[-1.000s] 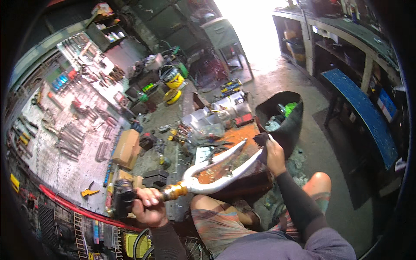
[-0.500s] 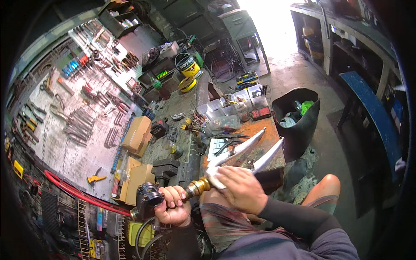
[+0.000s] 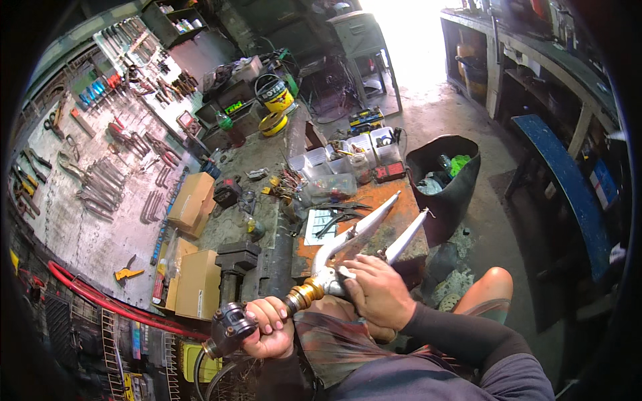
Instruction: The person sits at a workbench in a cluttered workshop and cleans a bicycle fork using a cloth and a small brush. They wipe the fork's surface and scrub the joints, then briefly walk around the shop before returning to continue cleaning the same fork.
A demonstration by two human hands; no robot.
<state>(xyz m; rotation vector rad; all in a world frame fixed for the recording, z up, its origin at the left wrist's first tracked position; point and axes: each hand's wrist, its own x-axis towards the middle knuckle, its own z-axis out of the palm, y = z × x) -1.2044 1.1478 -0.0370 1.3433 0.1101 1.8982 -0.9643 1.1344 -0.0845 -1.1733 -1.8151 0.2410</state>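
Your left hand point(image 3: 267, 327) grips silver two-legged bicycle fork point(image 3: 364, 240) at steerer, right hand point(image 3: 378, 291) clasps crown; black rubbish bin point(image 3: 445, 194) at two o'clock, cluttered workbench point(image 3: 267, 167) at eleven.

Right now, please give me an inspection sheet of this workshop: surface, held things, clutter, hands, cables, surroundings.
Surface: rusty orange workbench top, crowded.
Job's things: silver two-legged bicycle fork with brass-coloured ring and black stem clamp, held over the lap.
Clutter: clear plastic boxes, black pliers, cardboard boxes.
Grippers: left hand grips the fork's shaft near the clamp; right hand wraps the crown.
Cables: red hose along the wall.
Surroundings: wall tool board, black bin, blue bench.
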